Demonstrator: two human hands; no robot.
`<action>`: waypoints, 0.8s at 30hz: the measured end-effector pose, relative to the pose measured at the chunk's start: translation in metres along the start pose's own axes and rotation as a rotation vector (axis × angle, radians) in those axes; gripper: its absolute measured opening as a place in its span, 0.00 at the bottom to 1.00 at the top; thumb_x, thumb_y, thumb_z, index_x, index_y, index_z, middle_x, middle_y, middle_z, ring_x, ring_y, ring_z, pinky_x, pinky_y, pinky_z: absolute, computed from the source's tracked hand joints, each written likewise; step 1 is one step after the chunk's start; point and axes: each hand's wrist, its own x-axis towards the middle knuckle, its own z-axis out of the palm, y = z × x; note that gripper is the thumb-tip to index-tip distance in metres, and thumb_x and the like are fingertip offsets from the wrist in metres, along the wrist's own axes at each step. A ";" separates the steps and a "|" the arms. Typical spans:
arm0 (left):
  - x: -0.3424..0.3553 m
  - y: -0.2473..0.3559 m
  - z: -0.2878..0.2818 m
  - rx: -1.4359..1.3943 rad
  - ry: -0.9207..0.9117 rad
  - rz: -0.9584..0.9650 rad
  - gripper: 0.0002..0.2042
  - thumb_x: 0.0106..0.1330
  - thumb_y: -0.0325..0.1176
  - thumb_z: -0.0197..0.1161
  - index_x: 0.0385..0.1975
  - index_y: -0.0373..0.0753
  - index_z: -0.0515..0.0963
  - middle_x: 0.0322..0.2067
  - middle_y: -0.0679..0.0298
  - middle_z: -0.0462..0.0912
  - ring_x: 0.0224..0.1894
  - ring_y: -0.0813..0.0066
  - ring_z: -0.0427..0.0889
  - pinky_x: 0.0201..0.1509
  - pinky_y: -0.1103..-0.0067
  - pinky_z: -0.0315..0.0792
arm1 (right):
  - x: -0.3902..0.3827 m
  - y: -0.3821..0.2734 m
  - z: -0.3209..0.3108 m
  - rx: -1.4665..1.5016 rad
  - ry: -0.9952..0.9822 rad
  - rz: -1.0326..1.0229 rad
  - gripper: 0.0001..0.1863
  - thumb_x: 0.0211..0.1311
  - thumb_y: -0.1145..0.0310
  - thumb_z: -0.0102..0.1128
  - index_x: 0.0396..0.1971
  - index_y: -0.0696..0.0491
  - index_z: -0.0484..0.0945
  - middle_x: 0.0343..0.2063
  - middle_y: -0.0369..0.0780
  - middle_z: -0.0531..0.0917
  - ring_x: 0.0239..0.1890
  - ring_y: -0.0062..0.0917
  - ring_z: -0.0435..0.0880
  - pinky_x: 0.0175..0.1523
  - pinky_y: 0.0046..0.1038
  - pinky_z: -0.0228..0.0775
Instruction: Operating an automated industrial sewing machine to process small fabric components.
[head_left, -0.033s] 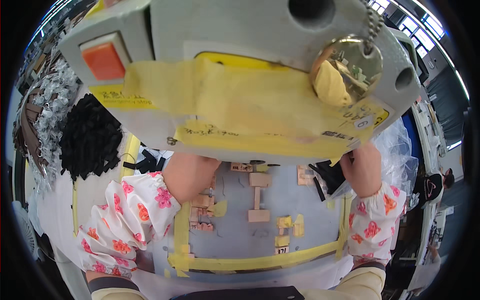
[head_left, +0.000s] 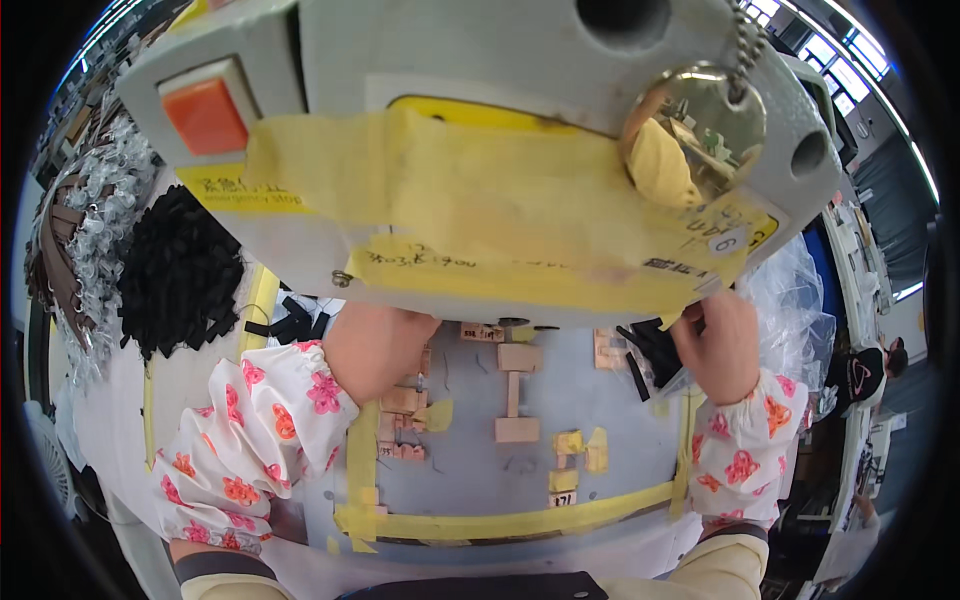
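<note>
At the far left, the big pile of black strips [head_left: 180, 275] lay on the table, its pieces pointing in many directions. Nearer to your left hand [head_left: 378, 348] was a small group of loose strips [head_left: 298, 322], also at mixed angles. Your left hand reached under the grey machine [head_left: 450, 50]; its fingers were hidden there, so I cannot tell how far they were open, or what they held. In the middle, a row of light brown blocks [head_left: 517, 392] had its long axis running away from you. To the right, the black bundle [head_left: 658, 352] lay just beside your right hand [head_left: 716, 342]. Its separate black strip [head_left: 637, 377] was steeply slanted, with the near end pointing toward you and slightly right. Your right hand had bent fingers near the machine's lower edge; I cannot tell whether they gripped anything.
</note>
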 end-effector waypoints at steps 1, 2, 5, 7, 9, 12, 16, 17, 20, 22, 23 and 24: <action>0.004 -0.003 0.005 -0.022 -0.005 0.011 0.09 0.52 0.28 0.57 0.32 0.34 0.76 0.26 0.54 0.78 0.31 0.54 0.76 0.35 0.69 0.71 | 0.000 -0.018 -0.001 0.210 0.049 -0.005 0.06 0.45 0.77 0.56 0.24 0.57 0.70 0.17 0.42 0.76 0.21 0.37 0.77 0.26 0.35 0.67; 0.003 -0.003 -0.007 0.113 -0.069 0.103 0.09 0.53 0.29 0.56 0.33 0.35 0.76 0.28 0.53 0.78 0.32 0.54 0.76 0.35 0.68 0.71 | 0.002 -0.035 0.005 0.392 0.005 0.006 0.06 0.46 0.77 0.57 0.25 0.57 0.69 0.16 0.42 0.75 0.20 0.36 0.77 0.25 0.35 0.66; -0.003 0.003 -0.020 0.116 -0.092 0.050 0.09 0.55 0.30 0.56 0.35 0.36 0.76 0.30 0.54 0.78 0.32 0.55 0.76 0.37 0.68 0.71 | 0.015 -0.070 0.036 0.527 -0.056 -0.128 0.08 0.47 0.77 0.58 0.28 0.56 0.71 0.17 0.41 0.75 0.20 0.36 0.77 0.25 0.33 0.68; -0.002 0.009 -0.024 -0.006 -0.063 -0.098 0.09 0.55 0.29 0.56 0.36 0.37 0.77 0.30 0.55 0.77 0.33 0.56 0.76 0.37 0.68 0.71 | 0.019 -0.079 0.054 0.501 0.030 -0.213 0.09 0.46 0.76 0.59 0.29 0.56 0.71 0.20 0.42 0.76 0.22 0.37 0.77 0.26 0.33 0.69; 0.000 0.012 -0.024 0.325 0.080 0.213 0.09 0.56 0.29 0.56 0.37 0.39 0.77 0.27 0.57 0.77 0.30 0.57 0.77 0.35 0.69 0.71 | 0.021 -0.082 0.063 0.474 0.103 -0.300 0.10 0.46 0.76 0.60 0.31 0.56 0.72 0.23 0.42 0.77 0.24 0.38 0.78 0.26 0.33 0.69; -0.002 0.013 -0.021 0.106 0.037 0.029 0.09 0.57 0.29 0.55 0.37 0.38 0.77 0.26 0.58 0.77 0.29 0.58 0.77 0.33 0.69 0.71 | 0.021 -0.082 0.067 0.382 0.234 -0.321 0.10 0.46 0.76 0.60 0.32 0.55 0.74 0.29 0.43 0.78 0.27 0.39 0.78 0.28 0.34 0.71; -0.004 0.012 -0.024 0.061 -0.017 0.068 0.10 0.57 0.30 0.56 0.37 0.38 0.76 0.26 0.57 0.77 0.30 0.58 0.77 0.33 0.70 0.70 | 0.022 -0.078 0.069 0.406 0.221 -0.387 0.10 0.46 0.77 0.58 0.31 0.56 0.76 0.31 0.43 0.78 0.30 0.38 0.78 0.31 0.34 0.71; -0.003 0.014 -0.026 -0.027 -0.012 0.021 0.09 0.57 0.30 0.56 0.37 0.38 0.76 0.28 0.57 0.77 0.31 0.57 0.77 0.33 0.70 0.70 | 0.021 -0.075 0.071 0.437 0.173 -0.434 0.09 0.46 0.78 0.57 0.31 0.56 0.76 0.31 0.43 0.78 0.30 0.38 0.79 0.31 0.34 0.71; -0.001 0.014 -0.021 -0.096 0.015 0.012 0.09 0.56 0.30 0.57 0.36 0.37 0.76 0.30 0.56 0.78 0.32 0.57 0.76 0.34 0.70 0.70 | 0.018 -0.068 0.072 0.465 0.135 -0.389 0.09 0.44 0.78 0.57 0.29 0.57 0.76 0.30 0.44 0.77 0.30 0.38 0.78 0.31 0.33 0.71; 0.000 0.013 -0.019 -0.073 0.031 0.045 0.10 0.55 0.30 0.58 0.36 0.37 0.76 0.31 0.56 0.78 0.32 0.56 0.76 0.35 0.70 0.70 | 0.017 -0.066 0.072 0.468 0.131 -0.380 0.09 0.43 0.78 0.57 0.29 0.58 0.76 0.29 0.44 0.77 0.29 0.38 0.78 0.31 0.34 0.71; 0.000 0.013 -0.019 -0.059 0.053 0.071 0.10 0.55 0.30 0.58 0.36 0.37 0.76 0.31 0.56 0.78 0.33 0.56 0.76 0.37 0.70 0.70 | 0.017 -0.066 0.072 0.470 0.125 -0.375 0.09 0.42 0.78 0.57 0.28 0.58 0.76 0.28 0.44 0.77 0.29 0.38 0.77 0.30 0.34 0.71; 0.001 0.013 -0.018 -0.047 0.077 0.099 0.10 0.55 0.30 0.59 0.37 0.37 0.77 0.32 0.56 0.78 0.34 0.55 0.76 0.38 0.71 0.70 | 0.017 -0.065 0.073 0.469 0.127 -0.371 0.09 0.42 0.78 0.57 0.28 0.58 0.76 0.28 0.44 0.77 0.29 0.38 0.77 0.30 0.34 0.71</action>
